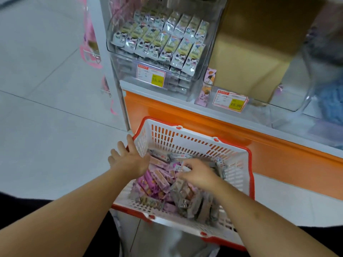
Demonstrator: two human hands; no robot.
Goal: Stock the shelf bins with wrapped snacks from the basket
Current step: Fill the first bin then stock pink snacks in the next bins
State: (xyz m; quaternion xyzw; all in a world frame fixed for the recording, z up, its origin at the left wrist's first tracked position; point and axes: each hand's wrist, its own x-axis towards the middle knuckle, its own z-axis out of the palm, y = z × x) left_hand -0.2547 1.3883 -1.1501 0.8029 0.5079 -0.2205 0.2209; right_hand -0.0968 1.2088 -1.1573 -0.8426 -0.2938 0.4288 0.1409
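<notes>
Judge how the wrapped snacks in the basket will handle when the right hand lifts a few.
The wrapped snacks look small and slim, so probably light. Their glossy film suggests they may slip between the fingers of the right hand. Heaped loosely in the basket, neighbours will likely shift when some are lifted.

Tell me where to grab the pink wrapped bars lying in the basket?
Pinch one pink bar across its narrow width near mid-length, coming from above. The bars lie flat and packed side by side, long edges touching, and the basket walls block side approach. The right hand is already among them.
</notes>
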